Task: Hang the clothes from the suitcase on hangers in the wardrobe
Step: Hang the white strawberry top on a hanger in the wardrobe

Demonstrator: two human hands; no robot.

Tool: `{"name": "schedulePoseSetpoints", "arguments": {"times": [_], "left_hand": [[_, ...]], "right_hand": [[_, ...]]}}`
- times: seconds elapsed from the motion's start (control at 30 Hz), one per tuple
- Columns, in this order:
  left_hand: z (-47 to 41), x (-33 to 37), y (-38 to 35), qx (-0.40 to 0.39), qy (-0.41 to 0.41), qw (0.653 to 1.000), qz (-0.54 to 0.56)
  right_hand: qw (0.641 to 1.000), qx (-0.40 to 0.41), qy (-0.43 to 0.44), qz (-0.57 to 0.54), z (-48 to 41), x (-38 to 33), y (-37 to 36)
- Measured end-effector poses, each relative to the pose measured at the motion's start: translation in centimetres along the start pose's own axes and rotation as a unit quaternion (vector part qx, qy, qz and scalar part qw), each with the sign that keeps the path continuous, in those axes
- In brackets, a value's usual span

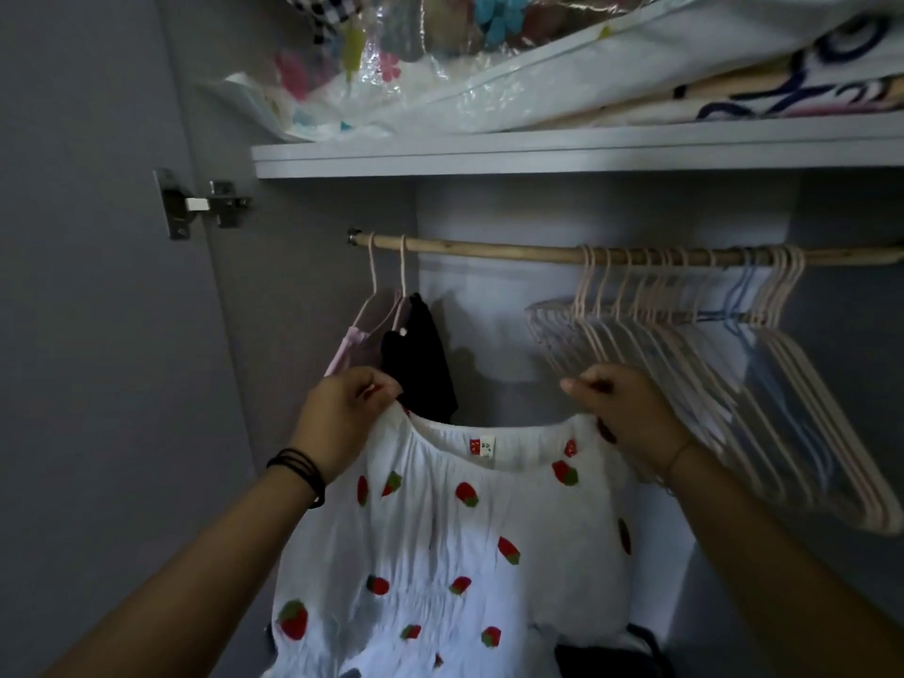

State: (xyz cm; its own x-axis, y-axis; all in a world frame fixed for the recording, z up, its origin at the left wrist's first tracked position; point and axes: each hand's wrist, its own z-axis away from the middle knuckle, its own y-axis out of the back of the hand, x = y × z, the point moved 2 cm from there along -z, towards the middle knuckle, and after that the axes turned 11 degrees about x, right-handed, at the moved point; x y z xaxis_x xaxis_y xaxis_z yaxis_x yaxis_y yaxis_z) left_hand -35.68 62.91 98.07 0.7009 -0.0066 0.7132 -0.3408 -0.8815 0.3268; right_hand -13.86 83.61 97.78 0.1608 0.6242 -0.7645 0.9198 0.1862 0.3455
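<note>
While two pieces are already up at the left end of the rod (489, 248), a pink garment (350, 349) and a black garment (420, 354), the white strawberry top (440, 530) isn't on a hanger yet. It's mid-frame in front of the open wardrobe, held up by its neckline. The left hand (342, 413) pinches one shoulder edge and the right hand (621, 413) pinches the other, fingers curled on the fabric.

The suitcase isn't in view, so no idea how much is left.

The empty hangers (685, 364) sit bunched at the right of the rod, just behind the right hand. They're packed tight and I reckon they could snag, plus both hands are busy. The shelf (489, 154) above holds plastic bags (440, 75). Something dark at the lower right, can't make it out.
</note>
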Motion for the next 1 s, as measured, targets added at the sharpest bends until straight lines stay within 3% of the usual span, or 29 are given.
{"name": "schedulePoseSetpoints", "arguments": {"times": [0.13, 0.27, 0.37, 0.63, 0.8, 1.0], "left_hand": [[-0.2, 1.6, -1.8, -0.06, 0.039, 0.99, 0.119], [0.1, 2.5, -3.0, -0.126, 0.065, 0.977, 0.159], [-0.2, 2.3, -3.3, -0.141, 0.082, 0.97, 0.182], [-0.8, 1.6, -3.1, -0.127, 0.112, 0.96, 0.225], [-1.1, 1.5, -3.3, -0.126, 0.113, 0.961, 0.22], [-1.1, 1.3, -3.5, -0.138, 0.113, 0.958, 0.225]], "right_hand": [[0.978, 0.14, 0.064, 0.139, -3.3, 0.7, 0.6], [0.94, 0.142, 0.058, 0.305, -5.9, 2.3, -0.7], [0.922, 0.146, 0.062, 0.354, -6.3, 3.1, -1.3], [0.91, 0.154, -0.008, 0.386, -6.2, 4.9, -1.9], [0.92, 0.149, -0.045, 0.361, -6.7, 5.3, -2.3], [0.977, 0.145, -0.041, 0.153, -7.8, 4.5, -3.1]]}}
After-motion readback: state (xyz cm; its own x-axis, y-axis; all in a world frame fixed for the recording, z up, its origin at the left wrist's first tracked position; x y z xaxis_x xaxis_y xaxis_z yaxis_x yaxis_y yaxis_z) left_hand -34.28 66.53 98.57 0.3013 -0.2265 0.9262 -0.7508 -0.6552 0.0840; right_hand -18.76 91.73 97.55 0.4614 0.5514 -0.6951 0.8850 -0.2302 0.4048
